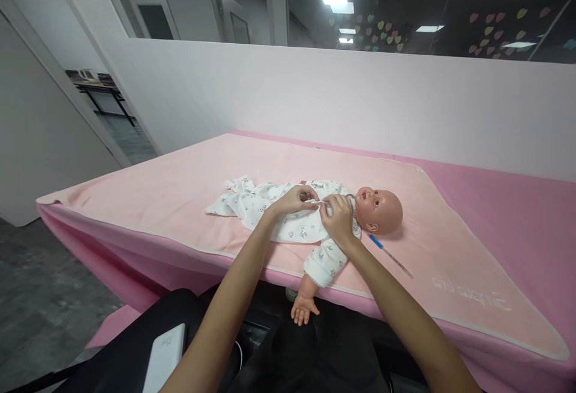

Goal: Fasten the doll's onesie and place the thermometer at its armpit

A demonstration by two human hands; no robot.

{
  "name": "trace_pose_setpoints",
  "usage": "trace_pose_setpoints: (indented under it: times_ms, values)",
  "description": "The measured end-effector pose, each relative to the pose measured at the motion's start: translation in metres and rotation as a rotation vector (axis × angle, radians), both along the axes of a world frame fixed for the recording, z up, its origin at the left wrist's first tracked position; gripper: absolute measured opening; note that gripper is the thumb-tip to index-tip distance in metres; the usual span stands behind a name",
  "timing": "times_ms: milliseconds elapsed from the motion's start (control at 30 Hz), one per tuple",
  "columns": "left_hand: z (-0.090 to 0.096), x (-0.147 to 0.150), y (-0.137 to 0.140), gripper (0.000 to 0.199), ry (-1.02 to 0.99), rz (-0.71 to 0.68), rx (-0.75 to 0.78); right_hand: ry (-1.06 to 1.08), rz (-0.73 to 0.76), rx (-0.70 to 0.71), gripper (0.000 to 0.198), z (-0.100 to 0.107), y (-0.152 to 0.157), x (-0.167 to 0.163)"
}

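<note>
The doll (380, 210) lies face up on the blanket (180, 183) by the table's (508, 213) front edge, head toward the right edge, one arm hanging over the front. It wears a printed gown (294, 228). Over its chest, the left hand's (296, 199) thumb and fingers pinch a thin white tie (318, 202); the right hand's (337, 216) curled fingers pinch it just beside. A pen (390, 255) lies near the head, toward the front edge.

The left forearm (238, 279) and the right forearm (396, 291) are slim, tapering and bare; the fingers (339, 202) are slender and bare too. Plain black clothing (301, 357) shows lower down, between them.
</note>
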State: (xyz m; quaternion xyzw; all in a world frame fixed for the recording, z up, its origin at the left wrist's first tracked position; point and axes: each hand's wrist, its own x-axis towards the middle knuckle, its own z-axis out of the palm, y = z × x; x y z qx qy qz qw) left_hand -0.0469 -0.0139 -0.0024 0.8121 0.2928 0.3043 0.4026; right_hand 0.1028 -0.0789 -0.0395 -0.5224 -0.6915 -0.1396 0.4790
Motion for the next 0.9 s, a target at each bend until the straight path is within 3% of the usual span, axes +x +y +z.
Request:
trace_pose_setpoints:
  times_ms: [900]
  values:
    - [0.0046, 0.0001, -0.0038, 0.028, -0.011, -0.044, -0.062, -0.032, -0.028, -0.016, 0.012, -0.0013, 0.0010, 0.0005]
